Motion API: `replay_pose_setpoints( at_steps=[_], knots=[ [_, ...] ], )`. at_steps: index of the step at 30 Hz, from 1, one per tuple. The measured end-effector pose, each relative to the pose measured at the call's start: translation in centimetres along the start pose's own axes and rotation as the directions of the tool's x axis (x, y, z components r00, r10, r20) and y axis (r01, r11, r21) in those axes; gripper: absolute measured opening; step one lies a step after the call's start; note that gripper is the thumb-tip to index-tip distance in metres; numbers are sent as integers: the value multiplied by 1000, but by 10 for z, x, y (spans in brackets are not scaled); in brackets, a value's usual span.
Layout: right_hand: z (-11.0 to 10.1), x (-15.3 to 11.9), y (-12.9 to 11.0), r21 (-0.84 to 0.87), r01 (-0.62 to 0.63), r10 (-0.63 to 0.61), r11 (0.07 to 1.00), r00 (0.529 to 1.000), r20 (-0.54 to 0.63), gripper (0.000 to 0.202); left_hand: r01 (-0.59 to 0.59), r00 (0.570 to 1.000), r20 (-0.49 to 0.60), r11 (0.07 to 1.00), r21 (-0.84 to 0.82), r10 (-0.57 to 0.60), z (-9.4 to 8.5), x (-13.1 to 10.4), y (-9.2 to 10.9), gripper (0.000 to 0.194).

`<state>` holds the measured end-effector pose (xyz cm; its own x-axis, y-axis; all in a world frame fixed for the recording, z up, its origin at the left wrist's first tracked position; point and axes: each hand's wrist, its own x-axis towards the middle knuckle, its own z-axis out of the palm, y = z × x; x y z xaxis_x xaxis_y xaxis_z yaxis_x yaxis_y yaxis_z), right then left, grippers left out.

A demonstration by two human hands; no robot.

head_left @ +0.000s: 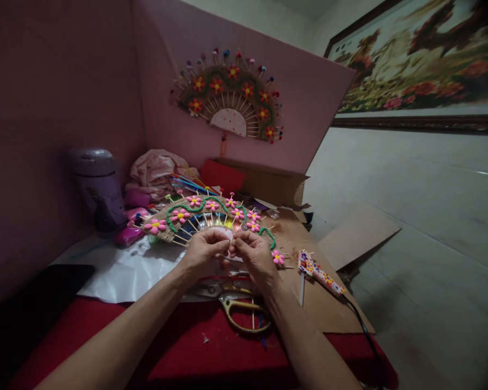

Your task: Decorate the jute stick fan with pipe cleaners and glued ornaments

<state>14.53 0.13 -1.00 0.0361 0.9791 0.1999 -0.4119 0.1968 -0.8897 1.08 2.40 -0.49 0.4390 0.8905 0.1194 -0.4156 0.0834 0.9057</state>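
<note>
A half-round craft fan (195,216) of jute, wooden sticks, green cord and pink flowers lies on the table. My left hand (203,250) and my right hand (254,254) meet at its lower middle, fingertips pinched together on the pale pink centre piece (230,245). What sits between the fingertips is too small to make out. A loose pink flower (277,258) lies just right of my right hand.
Yellow-handled scissors (239,309) lie under my wrists on the red cloth (179,346). A patterned glue gun (319,272) rests on cardboard at the right. A purple flask (98,187), pink cloth and coloured sticks stand behind. A finished fan (231,97) hangs on the pink board.
</note>
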Motion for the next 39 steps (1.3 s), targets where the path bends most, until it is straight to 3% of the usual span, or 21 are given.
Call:
replay_pose_setpoints(
  at_steps=[9,18,24,28,39],
  knots=[
    [3,-4,-5,-60,-16,16,998,1000,-12,22,-23,999,-32,995,99,26,0,0,2,28],
    [8,-7,-1,-297,48,-76,954,993,-84,26,-110,984,-90,929,354,151,6,-3,0,28],
    [1,-5,-3,-104,-122,129,987,990,65,34,22,1000,0,993,114,-23,3,-4,-4,31],
    [2,-6,-7,47,-181,171,982,972,158,36,17,997,73,1000,-6,-17,3,-4,-3,27],
    [2,-5,-3,19,-129,130,991,991,-23,34,-27,999,20,999,36,26,1,-4,-6,28]
  ],
)
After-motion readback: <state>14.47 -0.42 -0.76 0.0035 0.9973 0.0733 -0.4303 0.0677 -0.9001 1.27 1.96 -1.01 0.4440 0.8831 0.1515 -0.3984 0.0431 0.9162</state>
